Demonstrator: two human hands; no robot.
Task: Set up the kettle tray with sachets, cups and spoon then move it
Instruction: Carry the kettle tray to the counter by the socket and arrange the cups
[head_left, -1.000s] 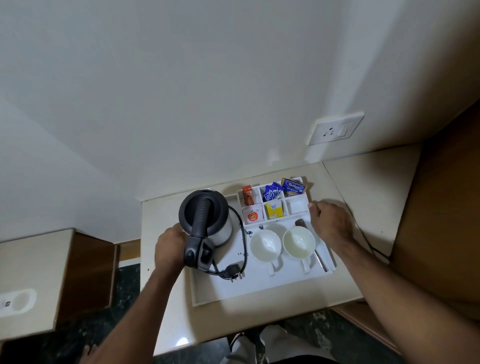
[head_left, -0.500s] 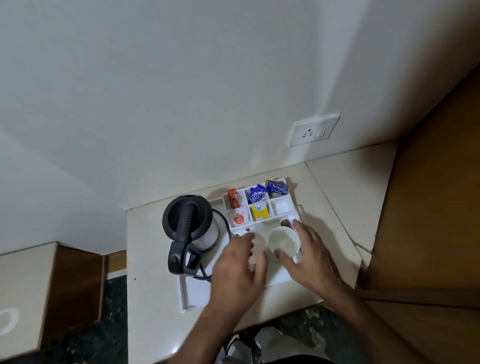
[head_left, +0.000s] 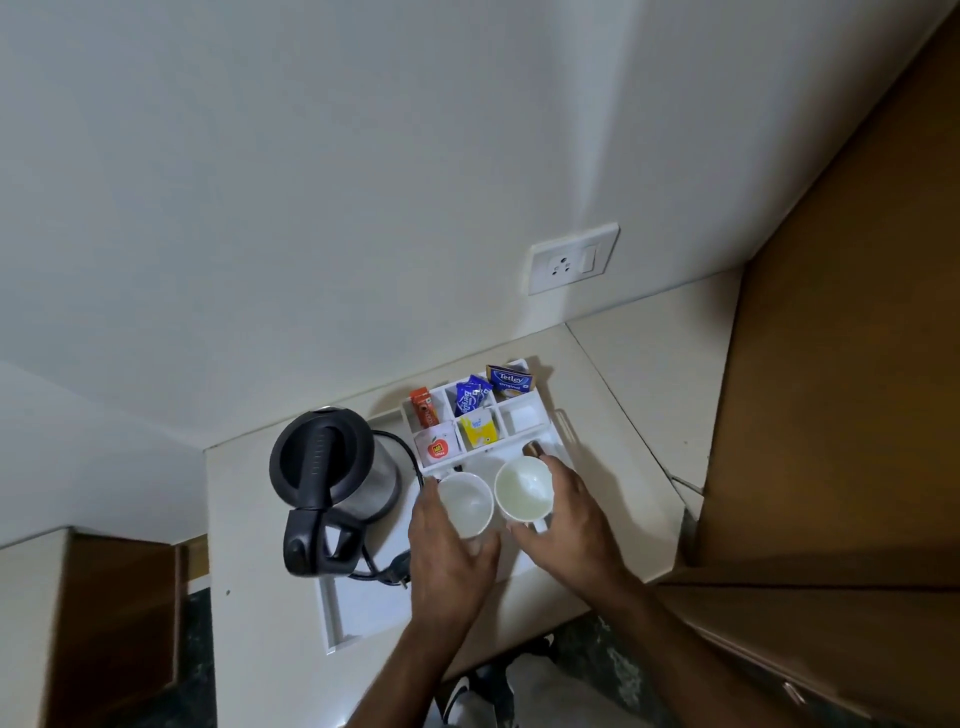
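A white tray (head_left: 363, 608) lies on the cream counter (head_left: 249, 545). A black and steel kettle (head_left: 332, 478) stands on its left part, with the black plug (head_left: 397, 569) lying beside it. Several sachets fill the far compartments: orange (head_left: 425, 408), blue (head_left: 470, 396), Tetley (head_left: 509, 379), yellow (head_left: 480, 428) and a white one with a red apple (head_left: 438, 447). My left hand (head_left: 449, 561) grips the left white cup (head_left: 465, 504). My right hand (head_left: 569, 525) grips the right white cup (head_left: 522, 488). A spoon end (head_left: 532, 448) shows just beyond the right cup.
A wall socket (head_left: 574, 259) sits above the counter. A brown wooden panel (head_left: 841, 364) rises on the right, close to the tray. A lower cabinet (head_left: 104, 613) stands on the left. Dark floor and a shoe (head_left: 462, 699) lie below the counter edge.
My hands left the tray's sides and came in over the two cups. Each hand now holds a cup. The view has shifted left, and the tray looks unmoved.
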